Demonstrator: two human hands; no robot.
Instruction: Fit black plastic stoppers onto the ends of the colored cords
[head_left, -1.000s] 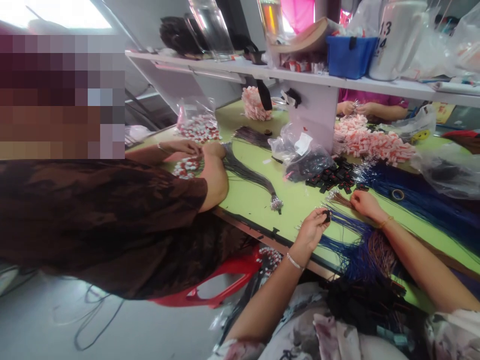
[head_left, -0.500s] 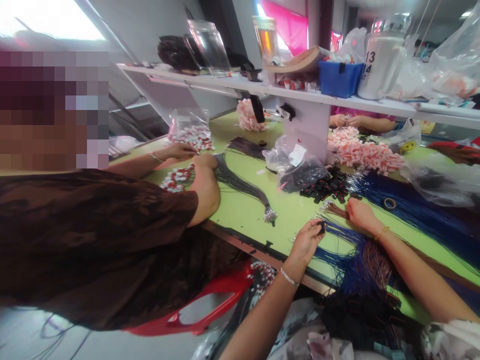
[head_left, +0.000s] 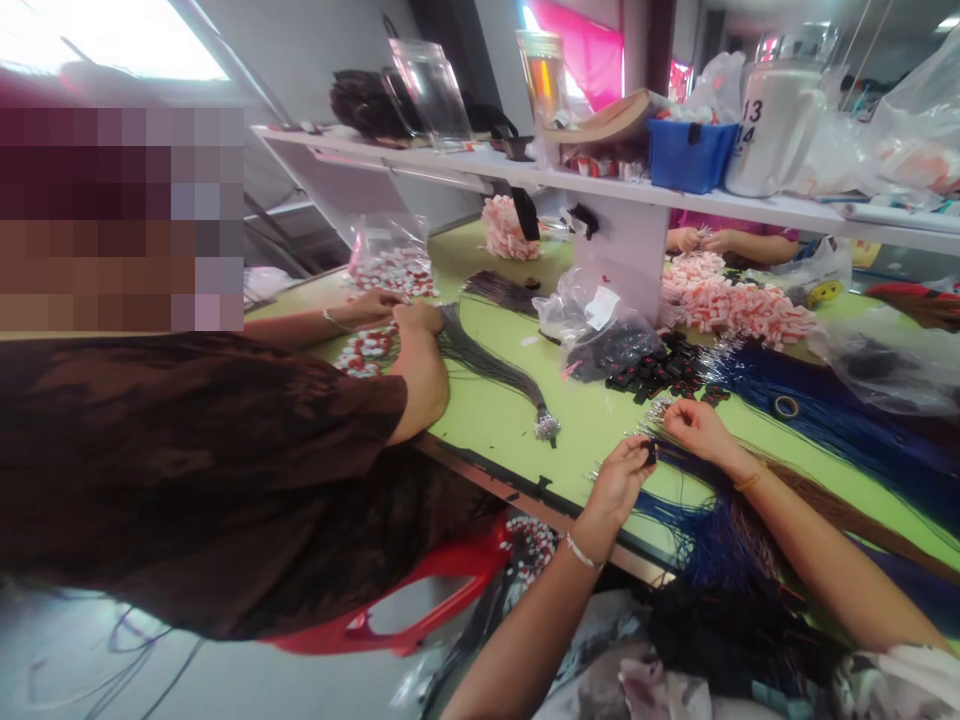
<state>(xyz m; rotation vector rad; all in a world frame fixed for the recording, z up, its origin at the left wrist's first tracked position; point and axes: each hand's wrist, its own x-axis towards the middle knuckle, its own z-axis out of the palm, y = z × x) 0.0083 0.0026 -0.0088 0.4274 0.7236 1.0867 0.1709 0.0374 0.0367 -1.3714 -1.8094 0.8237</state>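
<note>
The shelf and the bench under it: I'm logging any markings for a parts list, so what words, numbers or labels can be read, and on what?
"13": on the white jug on the shelf, top line.
"4": below it, its first character cut off, perhaps "14".
White tag on the clear bag: too small to read.
Yellow packet at the far right: print blurred, unreadable.

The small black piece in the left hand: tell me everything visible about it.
The small black piece is tiny, dark and looks like plastic, much like the loose black pieces scattered farther back on the green table. The left hand pinches it between thumb and fingertips, just above the table's near edge. The fingers hide most of it, so its shape is unclear. It sits against the ends of the blue cords, with the right hand close beside it on the cord ends.
</note>
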